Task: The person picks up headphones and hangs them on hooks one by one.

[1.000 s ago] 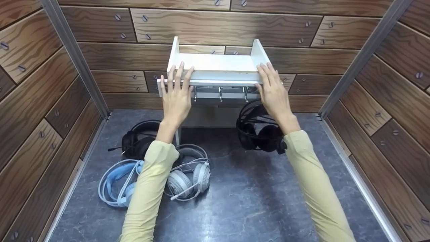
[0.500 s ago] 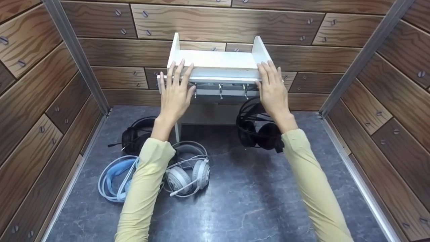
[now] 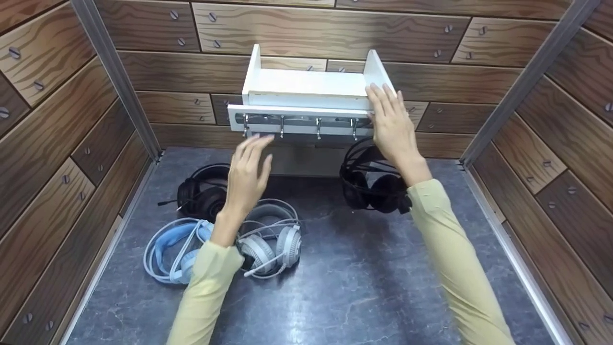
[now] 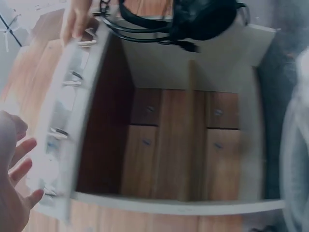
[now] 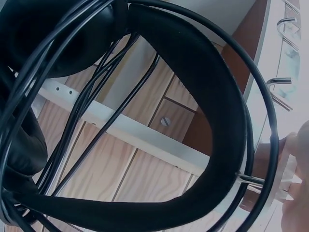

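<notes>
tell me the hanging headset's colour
The hanging headset is black, seen best in the right wrist view.

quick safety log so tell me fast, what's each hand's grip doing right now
Left hand: open, holding nothing.
Right hand: open, resting on the white shelf, not gripping it.

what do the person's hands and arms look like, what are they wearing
The left hand and right hand are bare, without gloves. The left sleeve and right sleeve are plain pale yellow, creased fabric with no visible print, ending in cuffs just short of the wrists.
</notes>
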The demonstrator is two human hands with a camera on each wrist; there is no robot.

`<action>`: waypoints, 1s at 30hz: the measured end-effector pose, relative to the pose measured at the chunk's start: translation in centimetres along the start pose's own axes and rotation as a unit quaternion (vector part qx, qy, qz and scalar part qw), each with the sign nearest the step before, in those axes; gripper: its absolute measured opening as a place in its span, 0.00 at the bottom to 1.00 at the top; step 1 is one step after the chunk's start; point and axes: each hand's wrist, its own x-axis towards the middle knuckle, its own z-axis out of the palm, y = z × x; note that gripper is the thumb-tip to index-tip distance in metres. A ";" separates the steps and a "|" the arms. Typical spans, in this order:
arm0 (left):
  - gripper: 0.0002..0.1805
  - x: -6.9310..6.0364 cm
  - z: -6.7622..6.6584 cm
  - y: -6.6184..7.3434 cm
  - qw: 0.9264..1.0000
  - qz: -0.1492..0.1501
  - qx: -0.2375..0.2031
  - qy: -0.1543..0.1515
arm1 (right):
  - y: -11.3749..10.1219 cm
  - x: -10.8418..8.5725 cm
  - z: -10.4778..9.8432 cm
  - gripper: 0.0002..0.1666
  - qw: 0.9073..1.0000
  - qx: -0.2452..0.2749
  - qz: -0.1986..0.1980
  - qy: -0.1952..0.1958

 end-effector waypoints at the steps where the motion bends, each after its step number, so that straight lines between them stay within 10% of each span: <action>1: 0.19 -0.9 0.1 -0.4 1.000 -0.015 -0.001 -0.005 | 0.0 -0.1 0.0 0.30 1.000 -0.003 -0.001 0.003; 6: 0.16 -5.6 0.7 -2.3 0.988 -0.128 0.042 -0.071 | -0.1 0.0 0.4 0.29 1.000 -0.012 -0.010 0.021; 13: 0.28 -10.2 1.2 -4.2 0.924 -0.264 0.120 -0.248 | -0.3 0.1 1.0 0.29 0.999 -0.011 -0.017 0.026; 20: 0.27 -11.8 1.5 -4.9 0.878 -0.325 0.139 -0.322 | -0.2 -0.1 1.1 0.28 1.000 0.010 -0.009 0.010; 30: 0.24 -13.1 2.1 -5.4 0.871 -0.314 0.167 -0.338 | 0.3 0.0 1.1 0.28 0.999 0.003 -0.015 0.028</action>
